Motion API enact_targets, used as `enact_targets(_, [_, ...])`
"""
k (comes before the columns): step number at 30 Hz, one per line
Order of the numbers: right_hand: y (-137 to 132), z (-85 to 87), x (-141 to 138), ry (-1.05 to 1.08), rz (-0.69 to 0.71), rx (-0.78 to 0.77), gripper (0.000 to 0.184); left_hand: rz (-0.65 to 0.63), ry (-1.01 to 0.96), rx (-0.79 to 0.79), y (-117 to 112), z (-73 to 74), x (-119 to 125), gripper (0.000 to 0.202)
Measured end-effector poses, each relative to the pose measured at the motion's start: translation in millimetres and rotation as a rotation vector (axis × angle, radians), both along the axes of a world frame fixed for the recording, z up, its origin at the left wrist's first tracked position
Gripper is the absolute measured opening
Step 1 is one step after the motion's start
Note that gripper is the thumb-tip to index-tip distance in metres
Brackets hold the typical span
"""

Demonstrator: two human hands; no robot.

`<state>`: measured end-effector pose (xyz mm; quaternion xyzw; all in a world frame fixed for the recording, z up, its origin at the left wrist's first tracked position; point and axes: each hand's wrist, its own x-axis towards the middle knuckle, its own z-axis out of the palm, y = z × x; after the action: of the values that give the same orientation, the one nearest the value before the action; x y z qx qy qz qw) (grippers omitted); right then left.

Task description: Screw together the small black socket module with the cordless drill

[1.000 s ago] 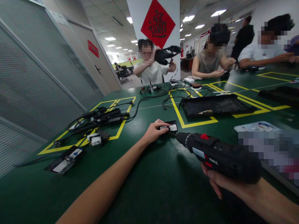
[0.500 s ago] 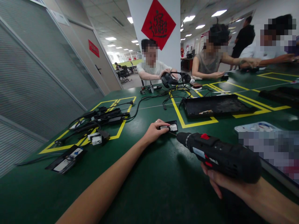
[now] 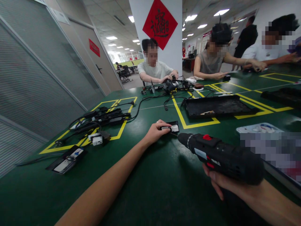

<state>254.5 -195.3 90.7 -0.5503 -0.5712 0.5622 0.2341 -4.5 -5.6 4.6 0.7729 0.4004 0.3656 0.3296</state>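
My left hand point(image 3: 158, 130) grips a small black casing point(image 3: 175, 127) on the green table, its fingers over the white part inside. In my right hand point(image 3: 225, 180) is a black cordless drill point(image 3: 218, 155) with red switches, held level and pointing left. Its thin bit reaches the near edge of the casing; whether the tip sits in a screw is too small to tell. My right palm and most of its fingers are hidden behind the drill body.
Black cables and adapters point(image 3: 110, 117) lie at the left, near a white plug block point(image 3: 97, 139) and a flat black casing point(image 3: 67, 160). A black tray point(image 3: 218, 106) is ahead, a white-edged box point(image 3: 261, 128) at right. Several people work across the green table point(image 3: 150, 169).
My hands, the drill and the small casing look unmoved. Across the table, a person has lowered the black headset-like object onto the table. Another person's hand at right has shifted.
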Motion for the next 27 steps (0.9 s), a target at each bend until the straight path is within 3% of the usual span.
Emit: enact_targets(27, [0.5, -1.4, 0.4, -0.075, -0.003, 0.048, 0.038, 0.007, 0.014, 0.018, 0.7, -0.7, -0.7, 0.025])
